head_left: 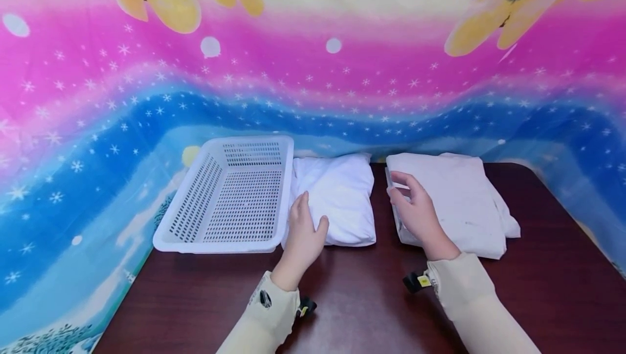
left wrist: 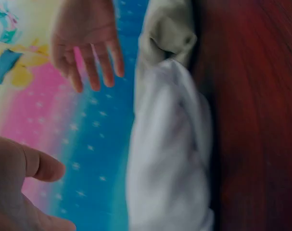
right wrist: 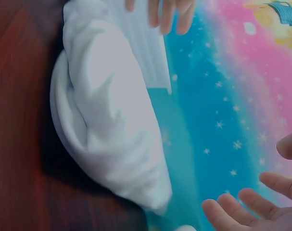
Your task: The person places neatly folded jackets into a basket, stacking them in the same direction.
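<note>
Nearest the camera, both forearms in cream sleeves [head_left: 464, 289] run off the bottom edge of the head view, so the elbows are cut off. Each wrist carries a small dark strap with a yellow tag, too small to read. They lie over a dark, glossy, reddish-brown wooden table [head_left: 352, 310].

The left hand [head_left: 302, 234] hovers at or rests on the near-left edge of a folded white cloth [head_left: 337, 202], fingers straight and thumb spread to 2 o'clock; whether it actually touches cannot be told. The cloth is soft, puffy and pillow-like, lying at the table's middle, its left side tucked against the basket. In the left wrist view it shows as a blurred, pale, rounded bundle [left wrist: 170, 159], with the palm's edge and thumb [left wrist: 20, 192] partly cut off.

The right hand [head_left: 415, 210] lies at 3 o'clock from that cloth, fingers loosely extended and apart, resting on the near-left edge of a second, flatter folded white cloth [head_left: 459, 202]; it covers that corner. The right wrist view shows only its fingertips [right wrist: 251, 207], blurred.

At 9 o'clock from the middle cloth stands a white plastic basket [head_left: 230, 196], rectangular with perforated walls and floor, overhanging the table's left edge.

Farthest, a smooth printed backdrop [head_left: 313, 87] in pink, blue and cream bears stars and cropped yellow cartoon figures.
</note>
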